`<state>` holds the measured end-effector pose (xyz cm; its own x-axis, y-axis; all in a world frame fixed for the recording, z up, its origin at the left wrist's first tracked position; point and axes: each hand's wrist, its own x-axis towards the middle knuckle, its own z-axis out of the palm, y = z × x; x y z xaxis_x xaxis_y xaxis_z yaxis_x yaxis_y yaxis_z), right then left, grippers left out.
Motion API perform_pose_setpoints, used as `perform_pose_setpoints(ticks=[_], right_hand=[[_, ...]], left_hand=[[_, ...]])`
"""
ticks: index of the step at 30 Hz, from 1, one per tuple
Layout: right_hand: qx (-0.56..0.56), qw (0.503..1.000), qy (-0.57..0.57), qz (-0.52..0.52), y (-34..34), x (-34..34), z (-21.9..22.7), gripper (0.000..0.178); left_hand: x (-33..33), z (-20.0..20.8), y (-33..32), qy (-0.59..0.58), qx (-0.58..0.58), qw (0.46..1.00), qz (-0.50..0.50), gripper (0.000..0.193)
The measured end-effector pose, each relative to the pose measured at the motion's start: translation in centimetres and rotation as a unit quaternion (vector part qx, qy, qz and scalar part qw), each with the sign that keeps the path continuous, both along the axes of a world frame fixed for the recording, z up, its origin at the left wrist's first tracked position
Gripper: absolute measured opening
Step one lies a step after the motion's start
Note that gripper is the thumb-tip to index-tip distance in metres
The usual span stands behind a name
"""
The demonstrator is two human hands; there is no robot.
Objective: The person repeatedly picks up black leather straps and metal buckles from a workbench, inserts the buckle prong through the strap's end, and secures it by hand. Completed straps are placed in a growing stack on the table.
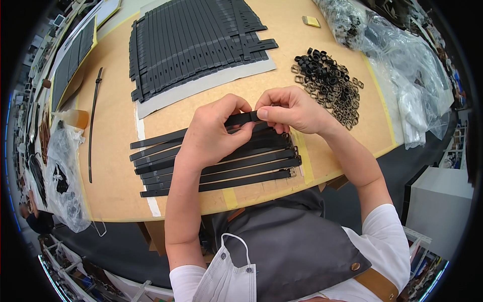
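Observation:
Between my two hands a black strap (238, 120) is raised just above the table. My left hand (207, 133) pinches it with thumb and fingertips from the left. At its right end, my right hand (292, 111) grips it between thumb and curled fingers; what lies under those fingers is hidden. Below and behind my left hand, finished-looking black belts (246, 174) lie side by side, with metal buckles (292, 172) at their right ends. Close beyond my right hand are a heap of small black loops (318, 65) and a pile of loose metal buckles (346, 108).
Many black straps (186, 45) lie packed on a grey sheet (211, 85) at the back. A single strap (94, 126) lies at left, near a bottle of amber liquid (75, 119). Clear plastic bags (407, 65) cover the right edge. A yellow-and-white block (312, 21) sits far right.

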<state>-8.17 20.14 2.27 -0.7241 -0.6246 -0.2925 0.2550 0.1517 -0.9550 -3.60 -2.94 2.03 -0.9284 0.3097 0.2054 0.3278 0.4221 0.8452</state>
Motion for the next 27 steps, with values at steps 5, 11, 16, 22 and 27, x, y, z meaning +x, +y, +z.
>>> perform_pose_setpoints(ticks=[5, 11, 16, 22, 27], right_hand=[[-0.009, 1.000, -0.013, 0.005, 0.09, 0.01, -0.07, 0.025], [-0.012, 1.000, -0.012, 0.005, 0.08, 0.06, 0.01, 0.025], [-0.011, 1.000, -0.003, -0.002, 0.01, 0.22, -0.09, 0.026], [-0.007, 1.000, 0.000, -0.003, -0.03, 0.27, -0.01, 0.027], [-0.008, 1.000, 0.001, -0.004, -0.05, 0.34, -0.08, 0.027]], left_hand=[[0.00, 0.24, 0.21, -0.008, 0.016, 1.000, 0.000, 0.022], [-0.02, 0.22, 0.25, -0.015, 0.016, 1.000, 0.003, 0.021], [-0.04, 0.12, 0.26, -0.013, 0.016, 1.000, 0.003, 0.021], [0.00, -0.04, 0.28, -0.001, 0.015, 1.000, 0.003, 0.021], [-0.03, -0.16, 0.24, 0.005, 0.012, 1.000, 0.002, 0.021]])
